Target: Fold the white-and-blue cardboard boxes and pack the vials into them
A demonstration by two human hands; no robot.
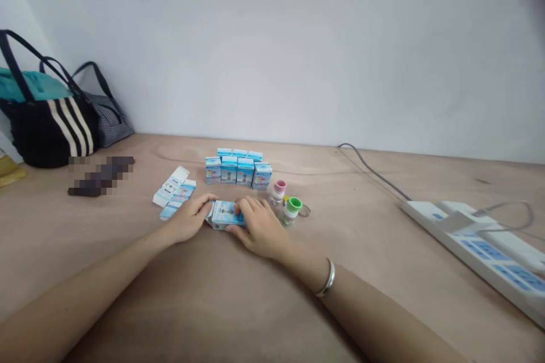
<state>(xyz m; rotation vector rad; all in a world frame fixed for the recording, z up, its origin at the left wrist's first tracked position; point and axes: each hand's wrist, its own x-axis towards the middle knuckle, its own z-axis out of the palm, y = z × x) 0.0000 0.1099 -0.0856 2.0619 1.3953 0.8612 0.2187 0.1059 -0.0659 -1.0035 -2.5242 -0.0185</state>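
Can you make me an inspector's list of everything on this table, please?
Surface: plain wooden table.
Things: small blue box, with rows of boxes behind, flat cartons left, pink-capped bottle and green-capped bottle right.
Clutter: blurred dark thing.
Hands: left hand and right hand both holding the box; bracelet on right wrist.
Cables: grey cable, white power strip.
Surroundings: black striped bag, grey striped bag, white wall.

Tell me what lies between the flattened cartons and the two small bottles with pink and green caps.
In the head view, a blue-and-white carton lies there, held by the left hand and right hand, between the flattened cartons and the bottles.
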